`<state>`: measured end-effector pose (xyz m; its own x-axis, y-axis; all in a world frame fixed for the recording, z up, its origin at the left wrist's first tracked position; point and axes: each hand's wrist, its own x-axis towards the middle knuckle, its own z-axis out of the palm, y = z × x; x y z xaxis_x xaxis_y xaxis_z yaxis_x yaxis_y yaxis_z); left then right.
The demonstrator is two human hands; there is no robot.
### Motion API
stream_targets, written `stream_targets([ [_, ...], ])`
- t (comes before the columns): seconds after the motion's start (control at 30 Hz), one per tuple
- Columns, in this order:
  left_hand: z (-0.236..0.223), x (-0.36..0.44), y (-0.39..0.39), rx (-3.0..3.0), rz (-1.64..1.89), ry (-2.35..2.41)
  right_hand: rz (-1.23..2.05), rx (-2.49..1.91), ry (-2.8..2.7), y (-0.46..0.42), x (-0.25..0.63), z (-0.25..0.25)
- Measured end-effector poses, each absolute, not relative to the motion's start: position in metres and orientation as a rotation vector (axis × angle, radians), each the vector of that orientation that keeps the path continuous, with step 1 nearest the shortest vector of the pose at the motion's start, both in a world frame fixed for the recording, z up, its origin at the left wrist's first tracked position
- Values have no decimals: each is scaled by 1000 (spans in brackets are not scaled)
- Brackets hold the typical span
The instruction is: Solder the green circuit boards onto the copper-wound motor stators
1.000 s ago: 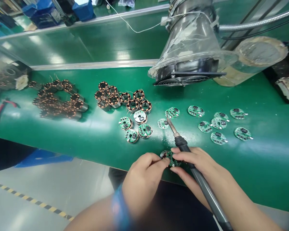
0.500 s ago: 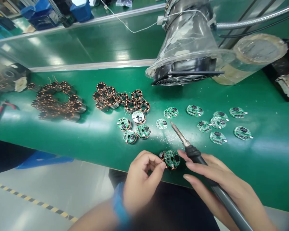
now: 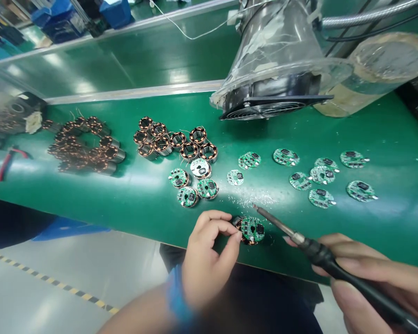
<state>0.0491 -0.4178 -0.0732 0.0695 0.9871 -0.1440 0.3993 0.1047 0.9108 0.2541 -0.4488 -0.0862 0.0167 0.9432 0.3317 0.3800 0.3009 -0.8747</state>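
Note:
Close to the bench's front edge stands a copper-wound motor stator (image 3: pixel 237 224) with a round green circuit board (image 3: pixel 252 229) lying on top of it. My left hand (image 3: pixel 209 253), with a blue band at the wrist, pinches the left edge of this assembly between thumb and fingers. In my right hand (image 3: pixel 372 273) is a soldering iron (image 3: pixel 282 227), gripped by its black handle. Its tip points up and left, a little above and apart from the board. Tiny bright scraps (image 3: pixel 252 198) lie scattered around the tip.
Several board-topped stators (image 3: pixel 187 196) and bare stators (image 3: pixel 162 144) stand left of centre. Loose round boards (image 3: pixel 322 175) lie to the right. A fan in a duct (image 3: pixel 264 109) hangs behind. A ring of stators (image 3: pixel 87 144) and red-handled pliers (image 3: pixel 5 164) are farther left.
My right hand and the soldering iron have moved right and down, away from the board. The right fingertips no longer sit beside it. The left hand stays at the stator, its fingers slightly shifted.

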Motion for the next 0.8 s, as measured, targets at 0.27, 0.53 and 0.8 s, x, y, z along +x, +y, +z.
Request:
stream_targets([
  [0.27, -72, 52, -413, 1396, 809, 1452, 419, -1206, -1832, -421, 211, -91],
  [0.53, -69, 52, -407, 1247, 747, 1454, 667, -1189, -1730, -428, 221, -95],
  [0.8, -74, 54, -411, 1294, 851, 1432, 795, -1171, -1563, -434, 245, -81],
])
